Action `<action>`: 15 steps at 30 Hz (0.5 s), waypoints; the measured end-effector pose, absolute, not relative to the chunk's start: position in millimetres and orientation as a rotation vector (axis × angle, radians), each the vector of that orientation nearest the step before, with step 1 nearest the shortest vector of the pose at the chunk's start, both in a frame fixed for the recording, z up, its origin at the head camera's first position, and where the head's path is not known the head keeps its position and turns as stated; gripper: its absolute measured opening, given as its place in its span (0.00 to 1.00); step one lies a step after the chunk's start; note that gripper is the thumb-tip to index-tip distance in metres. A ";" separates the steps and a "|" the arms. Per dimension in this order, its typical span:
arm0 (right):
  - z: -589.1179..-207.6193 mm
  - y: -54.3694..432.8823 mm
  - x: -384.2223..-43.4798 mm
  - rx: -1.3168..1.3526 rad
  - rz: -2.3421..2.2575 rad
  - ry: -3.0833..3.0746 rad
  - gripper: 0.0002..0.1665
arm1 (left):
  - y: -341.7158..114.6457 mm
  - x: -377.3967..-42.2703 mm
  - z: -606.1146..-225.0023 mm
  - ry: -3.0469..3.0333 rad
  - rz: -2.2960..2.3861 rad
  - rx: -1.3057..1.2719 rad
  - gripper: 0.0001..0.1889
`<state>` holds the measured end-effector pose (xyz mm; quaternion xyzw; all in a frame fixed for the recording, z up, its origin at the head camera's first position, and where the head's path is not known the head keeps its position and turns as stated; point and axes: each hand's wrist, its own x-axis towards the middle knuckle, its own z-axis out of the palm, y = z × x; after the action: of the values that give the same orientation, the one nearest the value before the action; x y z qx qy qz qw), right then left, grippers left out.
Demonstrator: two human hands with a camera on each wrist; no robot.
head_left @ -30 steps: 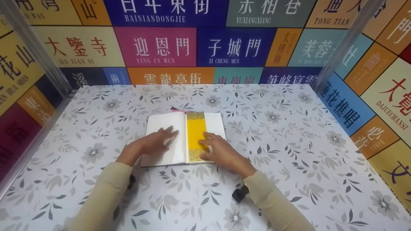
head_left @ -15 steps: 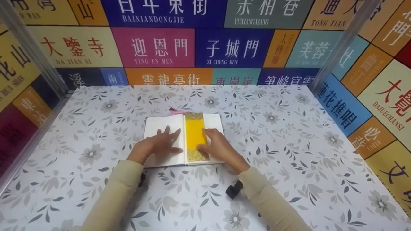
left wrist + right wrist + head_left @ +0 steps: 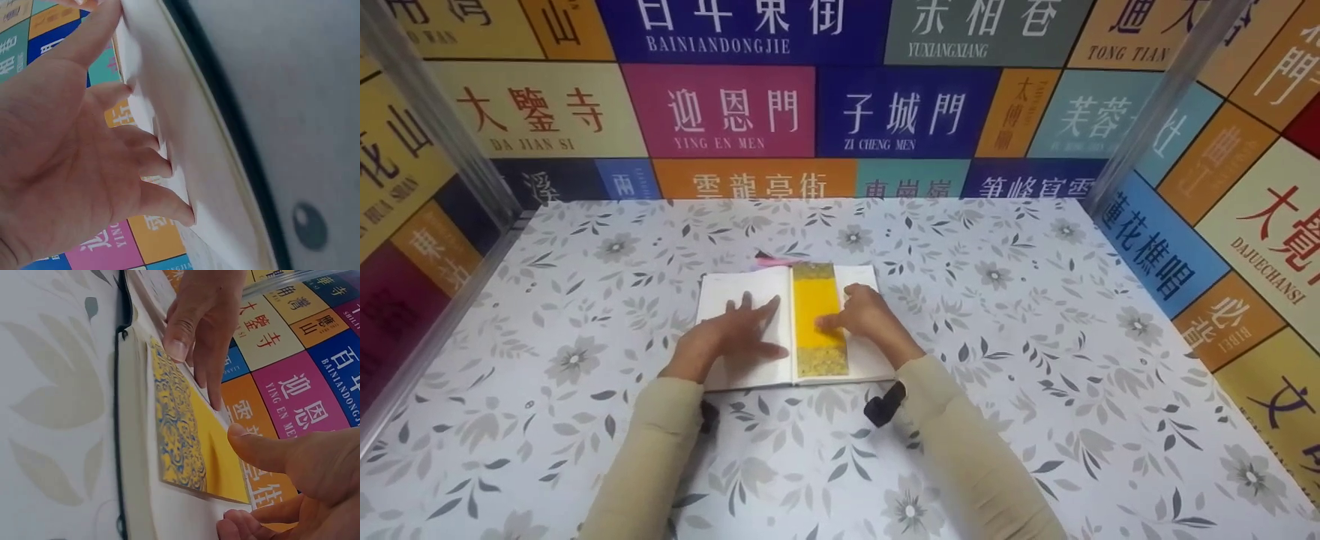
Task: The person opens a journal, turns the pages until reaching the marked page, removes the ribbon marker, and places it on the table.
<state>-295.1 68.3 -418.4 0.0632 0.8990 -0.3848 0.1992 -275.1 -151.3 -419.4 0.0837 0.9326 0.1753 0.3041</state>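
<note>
An open notebook [image 3: 742,289] with blank pages lies on the table. On its right page, beside the spine, rests a yellow bookmark-like strip [image 3: 814,296] with patterned ends. My left hand [image 3: 727,337] rests on the left page, fingers spread, with several fingertips touching the paper in the left wrist view. My right hand [image 3: 870,315] is over the right page. Its thumb [image 3: 242,436] extends over the yellow strip, while bent fingers [image 3: 239,523] sit past the strip's right edge. A gap shows between that thumb and those fingers. The strip's right edge looks slightly raised.
A white cloth with grey leaves and flowers covers the table [image 3: 997,360]. A pink tassel [image 3: 774,262] sticks out behind the notebook. Coloured sign panels [image 3: 720,112] line the back and sides, with clear posts [image 3: 1170,97] at the corners.
The notebook has shifted slightly left in view. My left hand has moved right, closer to the spine. My right fingers have drawn in, and the right forearm has swung left.
</note>
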 end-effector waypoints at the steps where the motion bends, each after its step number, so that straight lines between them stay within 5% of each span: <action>1: -418.0 66.4 -296.1 0.186 -1.066 2.514 0.51 | -151.8 -275.1 -419.2 2.471 0.463 0.224 0.50; 11: -420.0 50.6 -290.5 0.078 -0.930 2.693 0.41 | -154.5 -275.0 -418.6 2.464 0.468 0.253 0.50; 15: -420.1 51.3 -290.2 0.116 -0.938 2.673 0.51 | -153.9 -274.7 -419.0 2.474 0.457 0.258 0.49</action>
<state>-290.2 51.3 -420.1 0.0404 0.9318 -0.3271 0.1523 -274.7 -153.9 -419.0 0.0971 0.9328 0.1722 0.3014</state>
